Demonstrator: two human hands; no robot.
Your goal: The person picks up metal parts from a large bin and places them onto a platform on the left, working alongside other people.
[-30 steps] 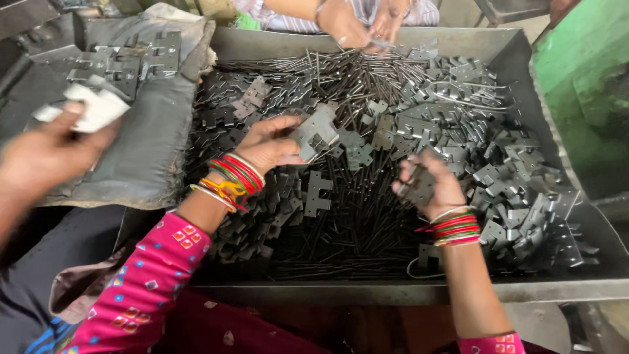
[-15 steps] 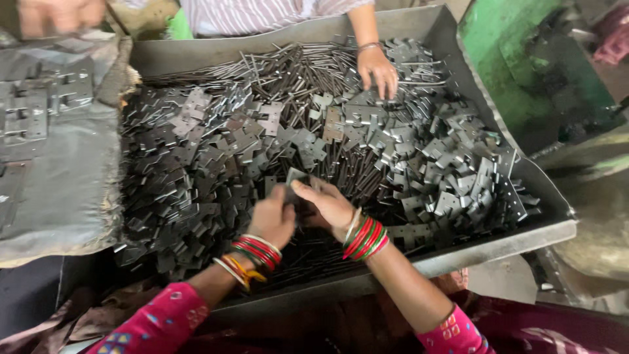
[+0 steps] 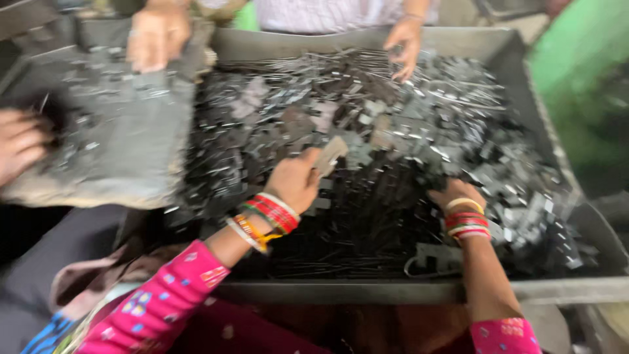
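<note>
No package, label or sign can be made out; the view is blurred by motion. A large grey metal tray [image 3: 576, 288] fills the middle of the frame, heaped with dark flat metal pieces [image 3: 419, 131] and thin rods. In the centre, the person's left hand [image 3: 295, 180] has its fingers pinching 1 flat grey metal piece [image 3: 331, 154], lifted just above the heap. At the lower right of centre, the right hand [image 3: 455, 193] is sunk in the pile with its fingers buried; whether they are spread or pressed together cannot be told. Both wrists carry red and gold bangles [image 3: 272, 213], and the sleeves are pink.

At the upper left lies a grey sheet [image 3: 111, 151] scattered with small pieces. Another person's hand [image 3: 154, 39] rests on its top edge, a second such hand [image 3: 405, 46] touches the heap at the top centre, and a third hand [image 3: 19, 144] shows at the left edge.

Half a second ago both of the person's hands met over 1 piece near the tray's front; now they are apart, the left higher, the right lower right.
</note>
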